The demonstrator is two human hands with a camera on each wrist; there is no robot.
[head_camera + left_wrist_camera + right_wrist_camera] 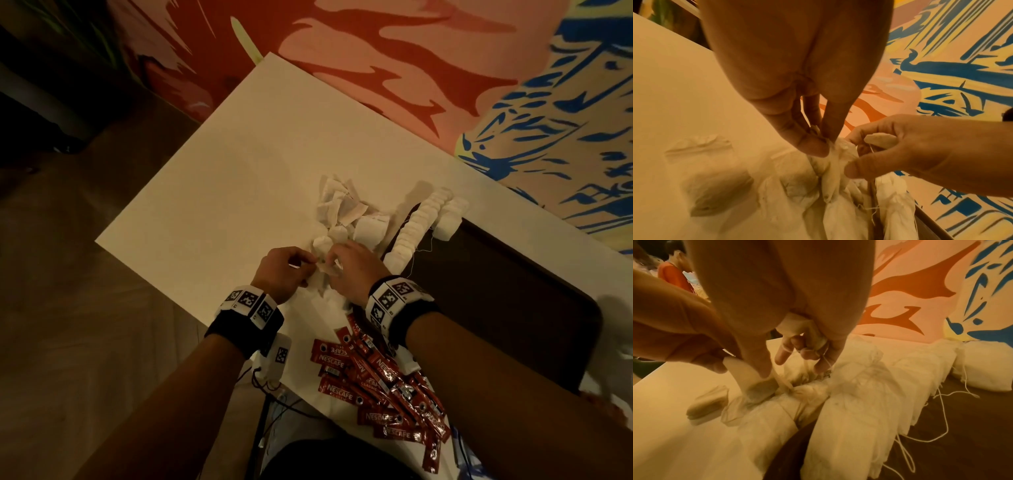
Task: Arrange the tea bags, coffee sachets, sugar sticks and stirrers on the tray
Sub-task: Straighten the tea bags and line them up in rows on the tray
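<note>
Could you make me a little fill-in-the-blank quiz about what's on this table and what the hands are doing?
1. The coffee sachets lying nearest the person are ____ in colour.
2. The neat row of tea bags stands on the dark ____.
3. The left hand and right hand both pinch a ____ bag from the loose pile.

Missing words: red; tray; tea

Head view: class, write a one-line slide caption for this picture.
Both hands, left and right, pinch a tea bag beside the tray; coffee sachets wait.
</note>
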